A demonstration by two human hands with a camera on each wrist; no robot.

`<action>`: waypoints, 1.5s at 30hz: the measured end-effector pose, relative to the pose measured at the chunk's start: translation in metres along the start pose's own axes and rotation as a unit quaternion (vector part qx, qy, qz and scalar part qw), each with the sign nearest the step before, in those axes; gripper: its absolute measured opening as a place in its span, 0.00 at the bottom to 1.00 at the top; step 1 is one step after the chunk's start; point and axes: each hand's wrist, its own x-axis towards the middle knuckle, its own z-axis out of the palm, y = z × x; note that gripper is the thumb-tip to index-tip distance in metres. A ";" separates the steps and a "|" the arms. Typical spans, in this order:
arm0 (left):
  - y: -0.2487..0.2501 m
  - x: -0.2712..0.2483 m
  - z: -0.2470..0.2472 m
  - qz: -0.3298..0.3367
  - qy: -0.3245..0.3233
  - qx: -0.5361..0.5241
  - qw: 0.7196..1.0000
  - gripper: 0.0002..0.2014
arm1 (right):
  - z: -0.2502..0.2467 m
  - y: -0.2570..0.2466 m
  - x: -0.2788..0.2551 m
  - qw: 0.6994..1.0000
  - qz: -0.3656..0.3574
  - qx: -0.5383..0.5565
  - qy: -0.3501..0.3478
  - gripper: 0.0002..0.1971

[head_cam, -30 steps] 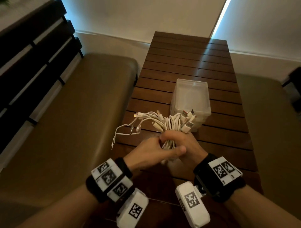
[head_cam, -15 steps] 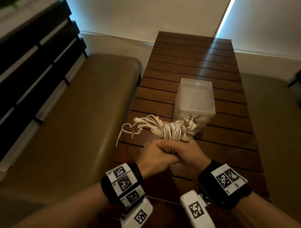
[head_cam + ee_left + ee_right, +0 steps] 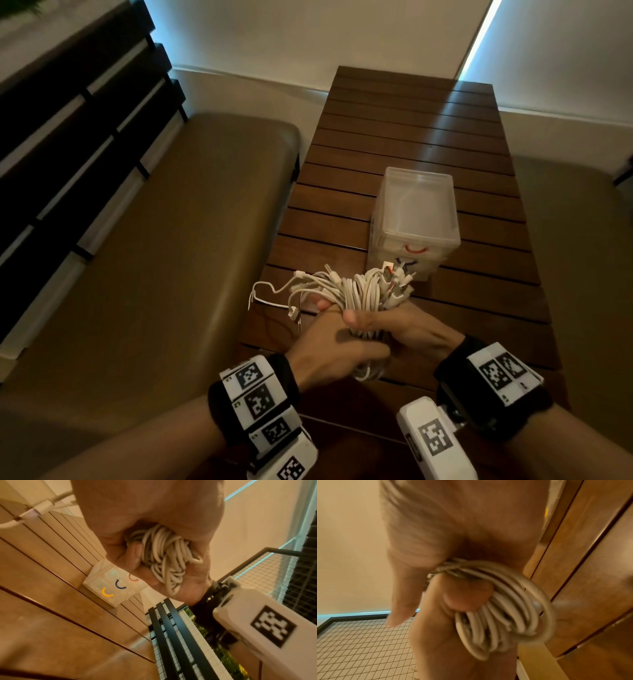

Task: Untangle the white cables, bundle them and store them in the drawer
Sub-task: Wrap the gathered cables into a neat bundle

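A bundle of white cables (image 3: 363,293) is folded into loops above the near end of the table, with its plugs fanned out toward the drawer box. My left hand (image 3: 329,346) and right hand (image 3: 394,325) both grip the bundle's middle, fingers curled round it. The looped cables (image 3: 164,555) show inside the left hand's grip, and blurred cable loops (image 3: 505,615) hang from the right hand. One loose cable end (image 3: 270,294) trails left over the table edge. A clear plastic drawer box (image 3: 416,219) with red, blue and yellow handles stands just beyond the plugs, its drawers closed.
The slatted dark wooden table (image 3: 411,137) runs away from me toward a pale wall. A brown padded bench (image 3: 154,257) lies along its left side and another (image 3: 582,257) along its right. Dark railing slats (image 3: 68,120) stand at far left.
Both hands have shifted forward and a little up with the bundle, bringing the plugs closer to the drawer box. The right thumb now lies across the top of the cables.
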 end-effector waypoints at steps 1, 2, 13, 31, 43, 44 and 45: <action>0.002 -0.001 0.000 0.001 0.003 -0.016 1.000 0.04 | 0.003 -0.001 -0.001 1.000 0.003 0.005 0.001 0.18; 0.003 0.000 0.000 0.008 0.005 -0.037 0.999 0.06 | 0.006 -0.003 -0.001 1.000 0.002 0.012 0.009 0.14; -0.010 -0.011 -0.010 -0.080 -0.087 -0.117 0.986 0.11 | 0.020 0.020 0.008 0.993 -0.055 -0.027 0.100 0.12; 0.005 0.000 -0.078 0.112 -0.041 0.315 0.942 0.06 | 0.017 -0.011 -0.001 0.993 -0.029 -0.111 0.041 0.11; 0.027 0.012 -0.049 0.127 0.097 -0.012 0.987 0.13 | 0.005 -0.039 -0.008 0.994 -0.045 -0.024 0.100 0.04; 0.027 0.012 -0.042 0.119 0.131 -0.033 0.984 0.12 | 0.006 -0.037 -0.008 0.992 -0.050 -0.025 0.108 0.04; 0.027 0.013 -0.037 0.110 0.152 -0.053 0.981 0.12 | 0.007 -0.036 -0.007 0.991 -0.053 -0.030 0.116 0.06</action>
